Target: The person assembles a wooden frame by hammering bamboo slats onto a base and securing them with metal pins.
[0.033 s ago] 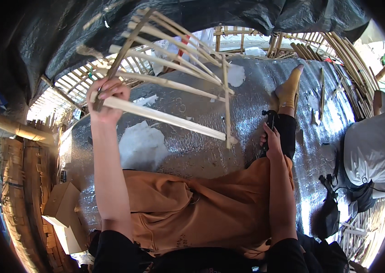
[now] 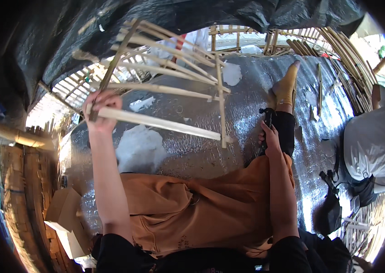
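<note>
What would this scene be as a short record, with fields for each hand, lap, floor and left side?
left hand: raised, gripping an end of the lowest slat of a pale, fan-like bamboo-strip frame
right hand: closed around a slim black object, kind unclear, beside the leg
lap: covered by rust-brown cloth
floor: silvery reflective sheet with irregular white patches
left side: open brown cardboard box

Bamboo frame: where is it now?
Upper left of the head view: the left hand grips the bamboo frame by its lower left corner, silvery mat behind.
</note>
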`<action>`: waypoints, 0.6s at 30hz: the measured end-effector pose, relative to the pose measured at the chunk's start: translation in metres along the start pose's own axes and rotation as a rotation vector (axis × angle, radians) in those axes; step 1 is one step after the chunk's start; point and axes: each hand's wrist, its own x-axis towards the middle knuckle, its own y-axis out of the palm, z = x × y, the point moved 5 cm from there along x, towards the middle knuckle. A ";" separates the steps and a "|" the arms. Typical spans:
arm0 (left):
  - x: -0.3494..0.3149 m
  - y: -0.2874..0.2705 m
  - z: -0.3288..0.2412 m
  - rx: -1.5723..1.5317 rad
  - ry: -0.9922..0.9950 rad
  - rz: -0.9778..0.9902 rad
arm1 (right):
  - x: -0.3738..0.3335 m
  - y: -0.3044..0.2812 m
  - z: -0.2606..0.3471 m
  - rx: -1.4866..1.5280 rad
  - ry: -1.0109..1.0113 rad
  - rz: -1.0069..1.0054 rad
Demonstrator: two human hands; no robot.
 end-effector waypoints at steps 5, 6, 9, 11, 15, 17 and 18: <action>-0.053 -0.153 -0.088 0.033 -0.032 -0.017 | -0.001 0.025 -0.009 -0.002 0.018 0.048; -0.051 -0.183 -0.082 -0.035 -0.058 -0.080 | -0.005 0.016 0.006 -0.001 0.000 0.043; -0.074 -0.210 -0.063 0.020 -0.044 -0.230 | -0.004 0.014 -0.002 -0.043 0.014 0.043; -0.087 -0.223 -0.070 0.123 -0.003 -0.292 | -0.007 0.019 0.000 -0.096 0.016 0.040; -0.097 -0.265 -0.089 0.396 -0.209 -0.361 | -0.008 0.024 -0.002 -0.102 0.010 0.053; -0.097 -0.253 -0.075 0.641 -0.285 -0.492 | -0.007 0.016 -0.004 -0.117 0.003 0.023; -0.100 -0.258 -0.080 0.802 -0.261 -0.673 | -0.006 0.016 -0.005 -0.130 0.001 0.027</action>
